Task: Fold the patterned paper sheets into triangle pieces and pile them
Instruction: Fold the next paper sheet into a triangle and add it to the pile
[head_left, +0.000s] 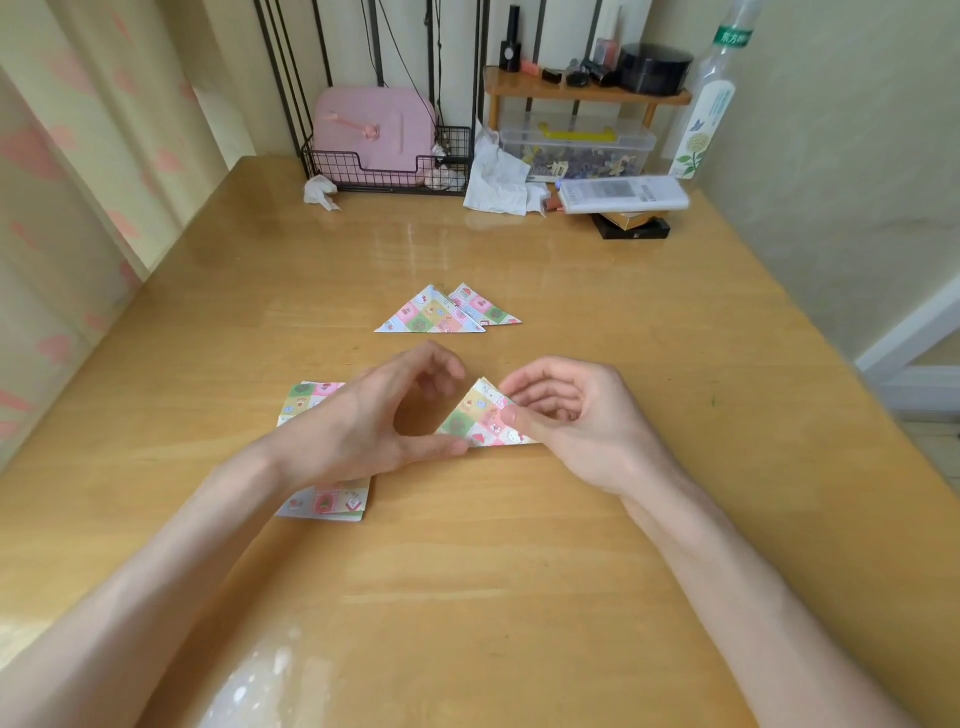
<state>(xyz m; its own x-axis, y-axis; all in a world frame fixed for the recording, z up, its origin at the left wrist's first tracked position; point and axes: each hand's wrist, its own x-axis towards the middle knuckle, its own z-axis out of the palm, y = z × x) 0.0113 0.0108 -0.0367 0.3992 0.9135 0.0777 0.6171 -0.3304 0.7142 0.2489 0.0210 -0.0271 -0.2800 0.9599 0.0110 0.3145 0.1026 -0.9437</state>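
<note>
A patterned paper folded into a triangle lies flat on the wooden table between my hands. My right hand pinches its right side between thumb and fingers. My left hand has its thumb tip on the triangle's lower left corner, its fingers curled above the table. Under my left wrist lies a stack of unfolded patterned sheets, partly hidden. Farther back, two folded triangles overlap in a small pile.
At the table's far edge stand a wire basket with a pink case, crumpled tissues, a clear plastic box, a small wooden shelf with cosmetics, a remote-like white box and a tall bottle. A curtain hangs left.
</note>
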